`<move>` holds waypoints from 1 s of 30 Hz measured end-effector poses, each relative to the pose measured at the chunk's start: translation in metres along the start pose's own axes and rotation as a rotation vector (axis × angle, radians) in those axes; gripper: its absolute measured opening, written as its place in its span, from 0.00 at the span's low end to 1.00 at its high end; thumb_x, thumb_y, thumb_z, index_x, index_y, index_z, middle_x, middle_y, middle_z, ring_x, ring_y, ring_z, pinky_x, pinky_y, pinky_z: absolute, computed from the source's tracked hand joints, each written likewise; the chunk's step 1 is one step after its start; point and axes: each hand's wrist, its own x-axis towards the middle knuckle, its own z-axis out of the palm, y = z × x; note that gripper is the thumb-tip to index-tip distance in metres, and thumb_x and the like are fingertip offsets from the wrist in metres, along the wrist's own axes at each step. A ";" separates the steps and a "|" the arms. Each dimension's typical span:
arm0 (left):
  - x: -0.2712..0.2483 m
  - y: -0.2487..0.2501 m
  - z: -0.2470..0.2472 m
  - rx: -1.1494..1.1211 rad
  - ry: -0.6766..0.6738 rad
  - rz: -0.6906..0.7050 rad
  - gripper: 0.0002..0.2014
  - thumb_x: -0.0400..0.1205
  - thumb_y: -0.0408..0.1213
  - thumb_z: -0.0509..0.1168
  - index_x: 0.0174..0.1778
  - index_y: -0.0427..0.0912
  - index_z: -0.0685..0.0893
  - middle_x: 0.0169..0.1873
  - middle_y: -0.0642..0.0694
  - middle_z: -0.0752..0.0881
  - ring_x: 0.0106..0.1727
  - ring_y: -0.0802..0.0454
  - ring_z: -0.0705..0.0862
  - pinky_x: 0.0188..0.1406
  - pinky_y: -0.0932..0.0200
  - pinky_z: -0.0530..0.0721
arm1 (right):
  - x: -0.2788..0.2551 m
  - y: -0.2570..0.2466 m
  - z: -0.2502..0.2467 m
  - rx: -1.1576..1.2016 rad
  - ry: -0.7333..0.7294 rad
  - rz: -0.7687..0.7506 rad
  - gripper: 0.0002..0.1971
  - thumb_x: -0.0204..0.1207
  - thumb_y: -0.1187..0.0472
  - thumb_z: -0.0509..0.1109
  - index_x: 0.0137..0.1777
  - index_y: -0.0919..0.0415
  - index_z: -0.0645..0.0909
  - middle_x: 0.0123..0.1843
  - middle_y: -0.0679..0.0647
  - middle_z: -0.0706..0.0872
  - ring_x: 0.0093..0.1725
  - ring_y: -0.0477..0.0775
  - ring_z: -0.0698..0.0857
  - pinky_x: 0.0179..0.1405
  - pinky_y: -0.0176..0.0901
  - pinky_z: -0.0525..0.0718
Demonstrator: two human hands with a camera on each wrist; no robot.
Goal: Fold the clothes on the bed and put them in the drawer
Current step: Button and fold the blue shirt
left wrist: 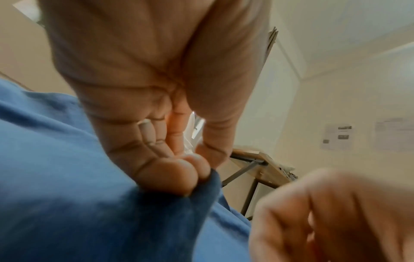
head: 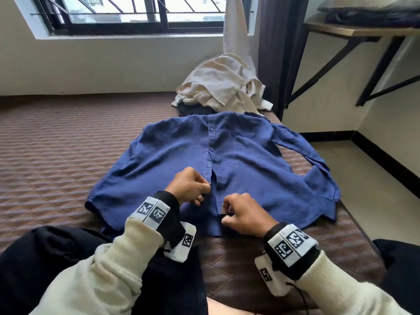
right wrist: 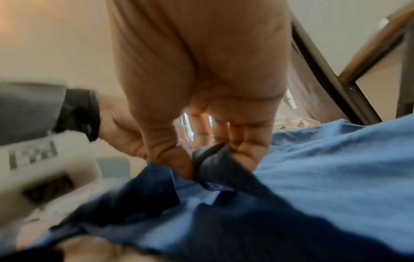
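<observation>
Blue shirt (head: 238, 160) lies front-up, spread flat on the brown quilted bed (head: 56, 160), collar toward the window, hem nearest the person; upper buttons look done, placket gapes open near the hem. L hand (head: 189, 186) has fingers curled, pinching the left placket edge just above the hem; the wrist view shows the fingertips (left wrist: 179, 177) clamped on a dark fold of fabric. R hand (head: 244, 214) pinches the opposite placket edge lower down, thumb + fingers bunching cloth (wrist view blurry but the pinch is clear). Hands are close together, not touching. Shirt's right-side sleeve drapes at the bed edge. Beyond the collar, a crumpled cream garment (head: 222, 85) sits piled, touching/overlapping something dark under it. Window w/ bars (head: 136, 12) behind, wall-mounted shelf (head: 363, 30) at right w/ dark folded items on top. Person wears cream sleeves and dark trousers; tagged wrist bands on both wrists.
</observation>
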 end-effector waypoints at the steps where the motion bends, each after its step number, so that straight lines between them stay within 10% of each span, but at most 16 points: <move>1: 0.001 -0.002 0.003 0.051 -0.028 -0.007 0.06 0.77 0.26 0.67 0.34 0.38 0.82 0.24 0.43 0.78 0.19 0.54 0.76 0.15 0.64 0.77 | -0.004 -0.002 -0.007 0.007 0.009 -0.008 0.05 0.69 0.56 0.71 0.44 0.50 0.80 0.52 0.57 0.86 0.55 0.62 0.83 0.53 0.49 0.83; 9: 0.006 -0.016 0.005 0.287 -0.301 -0.079 0.06 0.84 0.36 0.62 0.43 0.42 0.82 0.27 0.49 0.84 0.23 0.53 0.81 0.20 0.64 0.77 | -0.009 -0.004 -0.030 -0.080 -0.345 -0.047 0.17 0.69 0.42 0.78 0.46 0.54 0.87 0.43 0.50 0.89 0.45 0.49 0.85 0.51 0.45 0.83; 14: 0.026 -0.004 -0.008 0.073 -0.032 -0.073 0.09 0.84 0.35 0.63 0.37 0.42 0.80 0.29 0.46 0.84 0.21 0.53 0.80 0.17 0.66 0.77 | 0.043 0.002 -0.042 0.274 0.014 -0.062 0.08 0.76 0.56 0.75 0.35 0.51 0.84 0.33 0.52 0.86 0.33 0.45 0.80 0.39 0.45 0.81; 19: 0.061 0.009 -0.009 0.032 0.195 -0.134 0.13 0.82 0.30 0.60 0.31 0.45 0.80 0.36 0.39 0.87 0.27 0.46 0.83 0.23 0.60 0.85 | 0.114 -0.001 -0.037 0.243 0.122 0.140 0.06 0.74 0.59 0.76 0.46 0.62 0.89 0.42 0.62 0.90 0.44 0.54 0.86 0.44 0.39 0.79; 23: 0.089 0.000 0.006 0.167 0.166 -0.150 0.08 0.77 0.32 0.65 0.38 0.36 0.89 0.43 0.34 0.91 0.49 0.41 0.90 0.49 0.49 0.89 | 0.142 0.009 -0.011 0.093 0.105 0.244 0.22 0.65 0.48 0.83 0.47 0.66 0.85 0.50 0.66 0.89 0.52 0.59 0.87 0.38 0.41 0.72; 30: 0.103 -0.010 0.015 0.226 0.178 -0.186 0.12 0.73 0.39 0.73 0.43 0.33 0.87 0.40 0.37 0.89 0.44 0.44 0.90 0.40 0.57 0.88 | 0.146 0.011 -0.004 0.082 0.178 0.256 0.19 0.72 0.56 0.77 0.57 0.67 0.82 0.60 0.67 0.85 0.61 0.67 0.84 0.55 0.50 0.81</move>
